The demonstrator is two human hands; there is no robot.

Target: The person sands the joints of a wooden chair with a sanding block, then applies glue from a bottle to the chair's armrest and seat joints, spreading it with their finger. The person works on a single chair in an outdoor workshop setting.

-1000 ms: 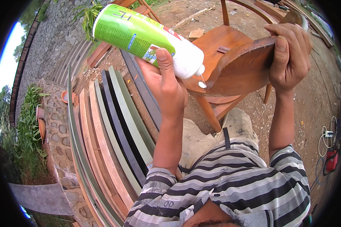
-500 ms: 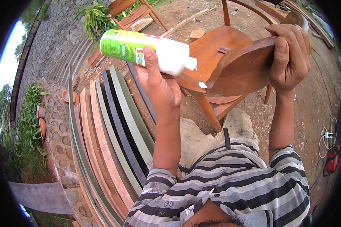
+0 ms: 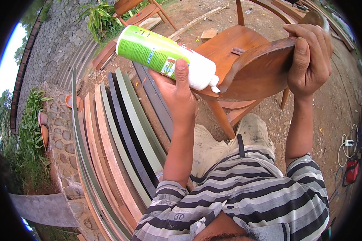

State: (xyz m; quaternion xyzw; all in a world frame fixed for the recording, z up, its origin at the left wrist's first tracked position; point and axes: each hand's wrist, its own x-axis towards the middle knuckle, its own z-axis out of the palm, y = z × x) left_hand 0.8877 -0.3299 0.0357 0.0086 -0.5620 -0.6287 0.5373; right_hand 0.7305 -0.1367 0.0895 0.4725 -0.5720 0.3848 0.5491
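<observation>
My left hand [image 3: 177, 86] is closed around a white and green squeeze bottle [image 3: 165, 56], thumb on its near side. The bottle tilts down to the right, its nozzle meeting a blob of white glue-like liquid [image 3: 215, 89] at the left end of a curved wooden part. That part is the backrest [image 3: 261, 74] of a brown wooden chair [image 3: 239, 40], whose seat lies just beyond. Around the backrest's upper right edge, my right hand [image 3: 309, 60] grips with the thumb toward me. The fingertips on its far side are hidden.
Long wooden and metal bars [image 3: 116, 148] lie side by side at my left. Another wooden chair [image 3: 142, 16] stands at the far left. Cables and a red box [image 3: 351, 172] sit on the ground at right. A small wood block [image 3: 209, 35] lies beyond the chair.
My left hand has moved right and tipped the bottle more steeply, bringing its nozzle down to the white blob. The thin strand between them no longer shows. My right hand stays on the backrest.
</observation>
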